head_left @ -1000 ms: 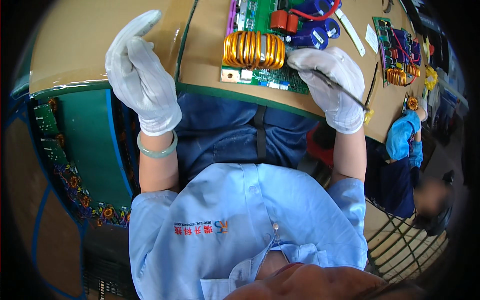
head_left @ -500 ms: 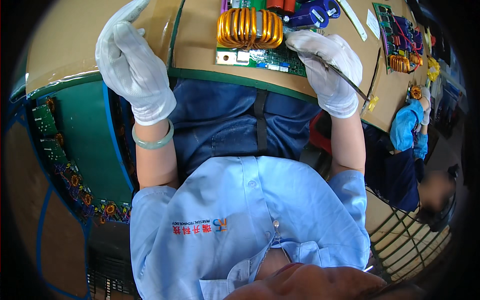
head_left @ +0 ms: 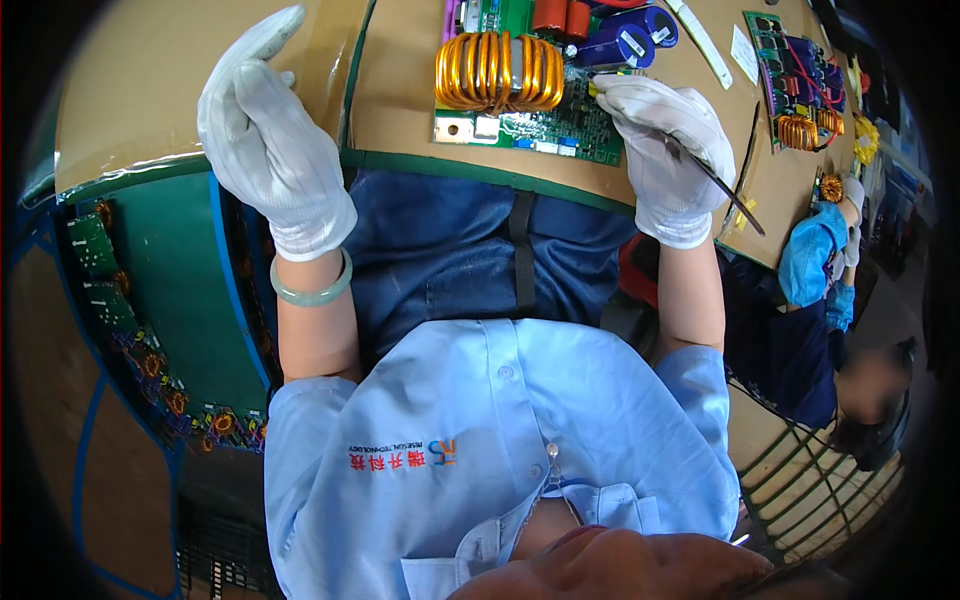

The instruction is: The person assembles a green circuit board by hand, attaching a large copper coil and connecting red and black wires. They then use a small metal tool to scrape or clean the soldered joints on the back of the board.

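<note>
A green circuit board (head_left: 575, 120) lies at the table's near edge. On it stand a large copper-wound coil (head_left: 500, 73), blue cylindrical capacitors (head_left: 618, 46) and red cylindrical parts (head_left: 562, 17). My right hand (head_left: 680, 145), in a white glove, is at the board's right edge. Its fingers are closed around a thin dark metal tool (head_left: 730, 190) resembling tweezers, which sticks out toward the lower right. By those fingertips shows a small yellow spot (head_left: 594, 88); whether it is held, I cannot tell. My left hand (head_left: 270, 140), also gloved, is raised left of the board, fingers stretched out and holding nothing.
Another populated board (head_left: 795, 80) lies farther right, near a co-worker's sleeve (head_left: 812, 250). A white strip (head_left: 703, 45) and a dark thin rod (head_left: 748, 150) rest on the table. Left below stands a green surface (head_left: 165, 270) edged with several boards.
My right hand has shifted right and slightly down with the tool, uncovering more of the board's right side. My left hand has moved slightly right and down.
</note>
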Action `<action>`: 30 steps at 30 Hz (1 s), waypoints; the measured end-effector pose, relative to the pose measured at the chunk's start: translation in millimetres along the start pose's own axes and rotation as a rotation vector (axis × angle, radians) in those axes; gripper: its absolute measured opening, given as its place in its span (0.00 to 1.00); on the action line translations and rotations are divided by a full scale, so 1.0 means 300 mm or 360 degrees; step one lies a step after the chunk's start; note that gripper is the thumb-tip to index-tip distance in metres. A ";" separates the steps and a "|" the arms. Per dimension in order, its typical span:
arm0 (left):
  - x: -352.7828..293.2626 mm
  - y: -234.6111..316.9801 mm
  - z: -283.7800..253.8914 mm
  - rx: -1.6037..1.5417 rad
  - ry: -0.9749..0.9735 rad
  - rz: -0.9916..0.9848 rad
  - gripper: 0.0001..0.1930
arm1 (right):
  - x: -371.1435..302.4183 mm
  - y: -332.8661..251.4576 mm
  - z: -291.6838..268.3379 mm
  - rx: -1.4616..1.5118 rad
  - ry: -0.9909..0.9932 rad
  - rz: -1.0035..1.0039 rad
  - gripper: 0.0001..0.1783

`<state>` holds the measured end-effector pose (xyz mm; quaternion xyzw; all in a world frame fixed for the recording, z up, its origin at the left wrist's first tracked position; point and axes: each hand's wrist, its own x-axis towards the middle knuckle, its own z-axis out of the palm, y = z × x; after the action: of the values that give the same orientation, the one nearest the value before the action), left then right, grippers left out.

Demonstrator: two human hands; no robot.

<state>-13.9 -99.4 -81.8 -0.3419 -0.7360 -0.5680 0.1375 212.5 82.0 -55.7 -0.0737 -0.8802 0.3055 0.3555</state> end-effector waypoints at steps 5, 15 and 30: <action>0.002 0.064 -0.023 -0.0477 -0.0504 -0.0052 0.15 | -0.023 -0.071 -0.007 0.0024 0.0136 0.0176 0.14; 0.094 0.197 0.073 -0.0089 -0.1170 0.0592 0.33 | -0.086 -0.210 0.000 0.0126 0.0485 0.0687 0.13; -0.167 0.375 0.033 0.0043 -0.1304 0.0470 0.42 | -0.182 -0.227 0.009 -0.0215 0.0863 0.0769 0.09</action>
<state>98.7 -93.9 -31.1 -0.6387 -0.6804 -0.3499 -0.0818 256.8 7.1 -48.9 -0.3810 -0.7294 0.2914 0.4878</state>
